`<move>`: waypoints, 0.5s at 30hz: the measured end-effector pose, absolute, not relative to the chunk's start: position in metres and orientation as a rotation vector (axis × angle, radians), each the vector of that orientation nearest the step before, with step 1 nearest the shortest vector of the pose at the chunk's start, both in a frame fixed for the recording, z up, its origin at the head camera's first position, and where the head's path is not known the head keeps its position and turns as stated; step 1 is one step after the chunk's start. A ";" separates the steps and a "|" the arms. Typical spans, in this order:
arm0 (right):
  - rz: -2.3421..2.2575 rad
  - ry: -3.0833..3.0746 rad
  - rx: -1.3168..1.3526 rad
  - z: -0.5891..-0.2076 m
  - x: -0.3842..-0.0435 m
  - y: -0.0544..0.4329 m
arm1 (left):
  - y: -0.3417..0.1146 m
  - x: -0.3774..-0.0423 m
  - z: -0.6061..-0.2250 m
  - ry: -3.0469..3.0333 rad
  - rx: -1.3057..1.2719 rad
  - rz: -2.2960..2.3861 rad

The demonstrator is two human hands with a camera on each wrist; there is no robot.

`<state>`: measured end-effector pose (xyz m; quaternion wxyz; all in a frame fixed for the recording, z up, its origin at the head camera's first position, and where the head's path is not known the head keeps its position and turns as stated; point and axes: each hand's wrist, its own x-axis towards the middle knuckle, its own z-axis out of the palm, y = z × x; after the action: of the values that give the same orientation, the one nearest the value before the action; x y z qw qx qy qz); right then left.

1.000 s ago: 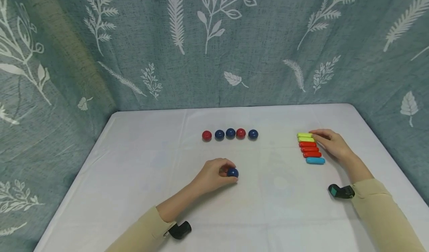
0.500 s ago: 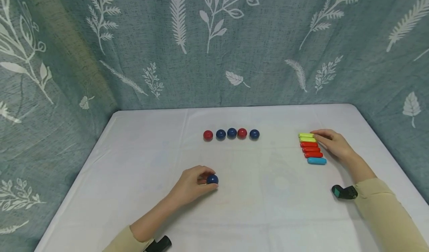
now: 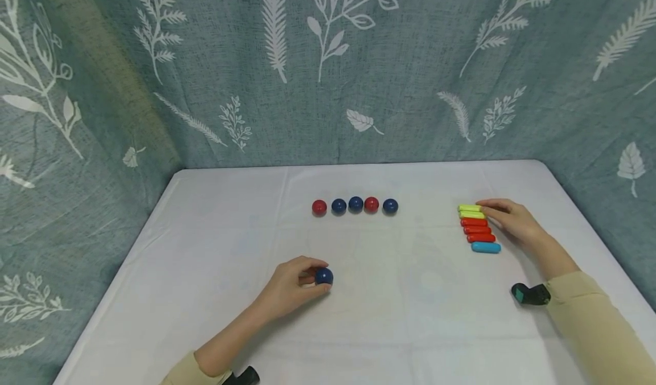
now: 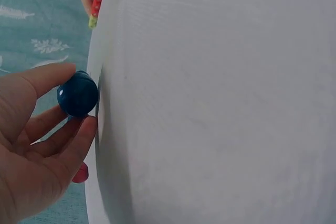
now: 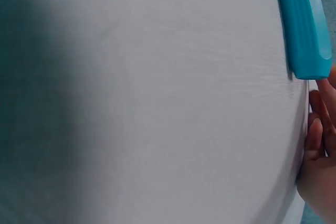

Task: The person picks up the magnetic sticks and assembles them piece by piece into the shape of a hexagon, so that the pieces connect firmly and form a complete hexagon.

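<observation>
In the head view my left hand (image 3: 289,287) pinches a glossy dark blue ball (image 3: 324,276) between thumb and fingertips, left of the table's middle. The left wrist view shows that ball (image 4: 77,94) close over the white cloth. My right hand (image 3: 512,221) is at the right end of a column of short sticks, thumb and forefinger around the end of the farthest yellow-green stick (image 3: 468,208). Below it lie another yellow-green stick (image 3: 470,215), three red sticks (image 3: 476,230) and a blue stick (image 3: 486,248). In the right wrist view the blue stick (image 5: 303,24) partly hides my fingers.
A row of balls lies toward the back of the white table (image 3: 230,220): a red ball (image 3: 319,208) at the left, two blue, another red ball (image 3: 371,205), then a blue ball (image 3: 390,207). A green leaf-patterned cloth (image 3: 287,123) hangs behind and at both sides.
My left hand has drawn back toward the left and the near edge with the blue ball, slowing in the last half second. The right hand stays at the sticks.
</observation>
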<state>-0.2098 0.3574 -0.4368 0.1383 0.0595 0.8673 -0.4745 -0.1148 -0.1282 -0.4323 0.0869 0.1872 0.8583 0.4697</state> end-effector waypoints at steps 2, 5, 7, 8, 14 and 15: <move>-1.373 2.477 0.176 -0.434 -0.211 0.359 | -0.128 -0.114 -0.432 2.556 0.567 1.406; -1.323 2.474 0.177 -0.430 -0.215 0.360 | -0.128 -0.114 -0.433 2.563 0.582 1.407; -1.279 2.492 0.174 -0.427 -0.217 0.360 | -0.127 -0.114 -0.434 2.567 0.585 1.407; -1.254 2.505 0.169 -0.426 -0.219 0.360 | -0.127 -0.114 -0.434 2.569 0.587 1.406; -1.112 2.569 0.148 -0.419 -0.226 0.352 | -0.127 -0.115 -0.435 2.562 0.581 1.406; -1.099 2.575 0.145 -0.418 -0.227 0.350 | -0.127 -0.116 -0.435 2.560 0.578 1.406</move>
<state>-0.2266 0.3502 -0.4177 0.1684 0.0509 0.9054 -0.3865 -0.1157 -0.1274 -0.4353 0.0820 0.1936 0.8568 0.4708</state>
